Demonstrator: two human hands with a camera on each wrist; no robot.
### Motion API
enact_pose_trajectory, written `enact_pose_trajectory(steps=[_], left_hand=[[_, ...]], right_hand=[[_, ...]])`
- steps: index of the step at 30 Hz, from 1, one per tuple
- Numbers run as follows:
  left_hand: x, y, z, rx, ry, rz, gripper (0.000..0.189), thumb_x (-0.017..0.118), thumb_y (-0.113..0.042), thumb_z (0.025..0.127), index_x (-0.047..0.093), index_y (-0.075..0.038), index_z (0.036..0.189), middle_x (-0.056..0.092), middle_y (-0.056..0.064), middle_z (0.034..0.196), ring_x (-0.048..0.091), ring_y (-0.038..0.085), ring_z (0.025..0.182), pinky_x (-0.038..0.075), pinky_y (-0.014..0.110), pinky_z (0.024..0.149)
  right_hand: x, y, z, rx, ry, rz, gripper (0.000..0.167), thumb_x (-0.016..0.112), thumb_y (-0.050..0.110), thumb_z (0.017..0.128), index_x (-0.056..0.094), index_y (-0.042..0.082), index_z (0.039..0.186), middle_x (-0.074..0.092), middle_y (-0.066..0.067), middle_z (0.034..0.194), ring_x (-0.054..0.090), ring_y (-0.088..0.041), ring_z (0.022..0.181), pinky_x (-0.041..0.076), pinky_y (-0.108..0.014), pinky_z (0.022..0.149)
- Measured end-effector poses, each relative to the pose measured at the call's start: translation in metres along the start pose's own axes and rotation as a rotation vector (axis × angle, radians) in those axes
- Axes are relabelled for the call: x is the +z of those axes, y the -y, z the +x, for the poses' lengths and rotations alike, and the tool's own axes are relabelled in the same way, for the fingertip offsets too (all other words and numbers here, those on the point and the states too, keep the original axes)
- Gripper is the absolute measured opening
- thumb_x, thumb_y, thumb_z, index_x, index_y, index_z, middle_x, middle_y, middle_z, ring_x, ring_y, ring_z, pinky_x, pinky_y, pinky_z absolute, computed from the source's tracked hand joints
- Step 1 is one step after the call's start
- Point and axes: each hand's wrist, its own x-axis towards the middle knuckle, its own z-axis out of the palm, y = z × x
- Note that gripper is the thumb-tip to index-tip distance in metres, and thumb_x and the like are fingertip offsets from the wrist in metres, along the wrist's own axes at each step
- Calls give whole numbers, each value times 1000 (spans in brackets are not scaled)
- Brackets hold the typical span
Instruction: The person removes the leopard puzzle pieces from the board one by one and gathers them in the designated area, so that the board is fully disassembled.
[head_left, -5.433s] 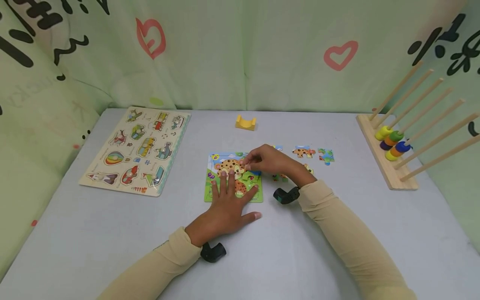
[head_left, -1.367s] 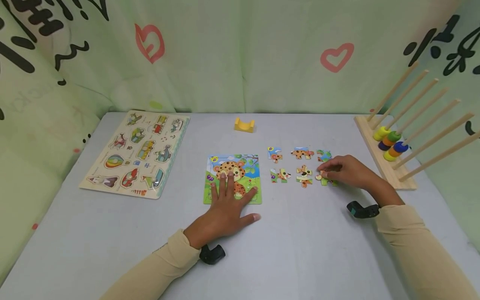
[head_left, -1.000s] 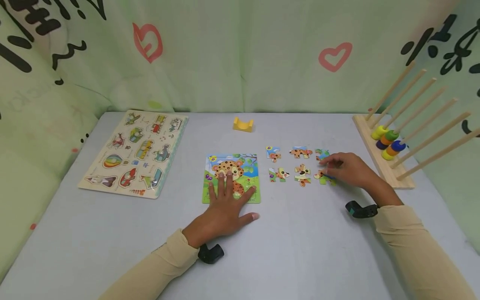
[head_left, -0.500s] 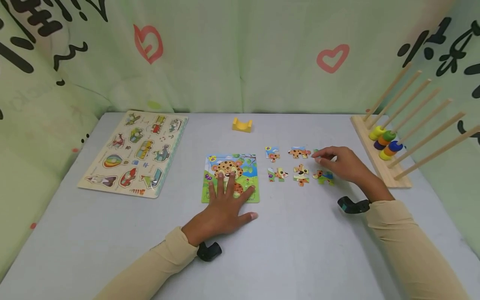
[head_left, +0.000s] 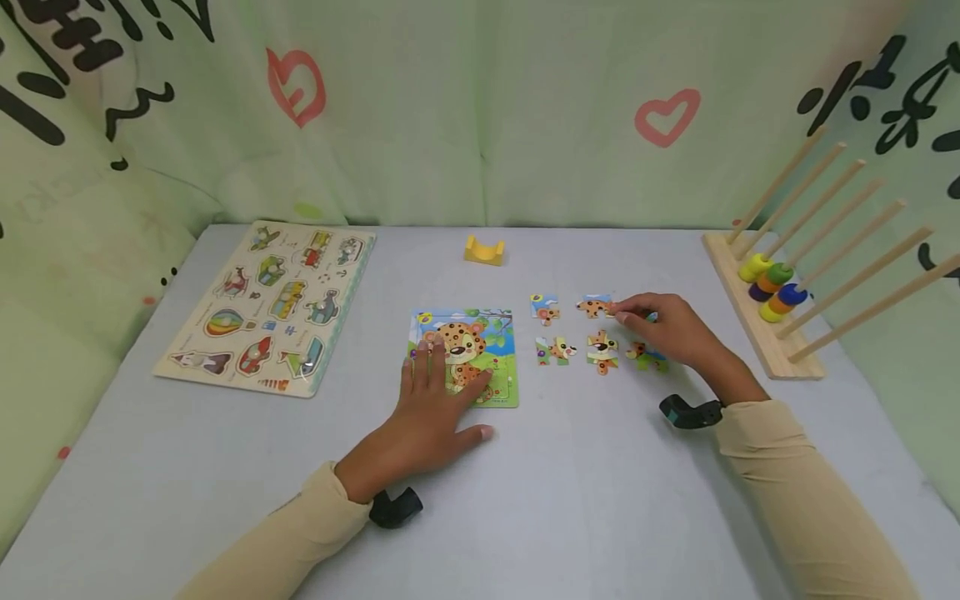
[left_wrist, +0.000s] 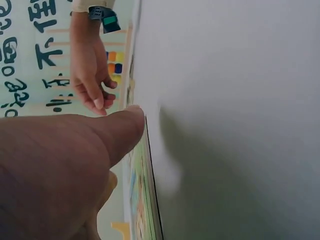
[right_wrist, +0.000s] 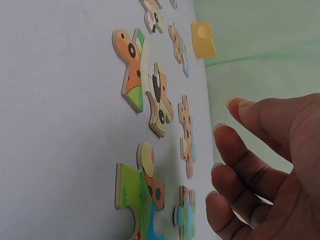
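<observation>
My left hand (head_left: 427,417) lies on the leopard picture puzzle board (head_left: 504,379), fingers straight and spread, covering its lower left part. To the right of the board, several jigsaw pieces lie in two rows. My right hand (head_left: 671,329) hovers over the upper row, its fingertips close to the spotted leopard-body piece (head_left: 592,307). In the right wrist view its loosely bent fingers hold nothing, and the pieces, such as the green corner piece (right_wrist: 129,187), lie flat below. The hand partly hides a blue-green piece (right_wrist: 187,212). Lower in the rows sits the face piece (head_left: 602,353).
A wooden peg board (head_left: 258,367) with vehicle pictures lies at the left. At the far right stands a wooden rod stacker (head_left: 772,337) with coloured beads (head_left: 777,275). A yellow curved block (head_left: 484,251) is at the back, before a green curtain (head_left: 480,108).
My right hand has gone from the board to the rightmost pieces, then leftward along the upper row. The lower right piece now lies in its row. My left hand has slid slightly left.
</observation>
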Motion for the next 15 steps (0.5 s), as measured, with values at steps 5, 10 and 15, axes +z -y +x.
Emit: enact_pose_trajectory(steps=[5,10,15], left_hand=[[-1,10,-7,-41,2,-1,69,61,-56,90,37,-32,151,-10,32,155,-15,51,140,-4,65,107],[2,17,-15,-64,-17,-26,72,62,-55,90,37,-26,152,-7,34,154,-13,52,140,0,67,107],[3,20,-24,-114,-39,-43,77,64,-53,89,33,-24,154,-10,36,153,-15,54,138,4,68,106]], right_hand=[[5,5,3,-6,19,12,28,58,18,100,68,-3,115,66,-17,106,53,-26,87,43,-34,69],[9,11,8,-7,47,29,27,58,19,100,69,-1,114,66,-16,107,54,-26,90,43,-36,71],[16,19,16,-25,78,49,23,57,13,99,70,2,115,67,-13,113,57,-24,91,44,-37,73]])
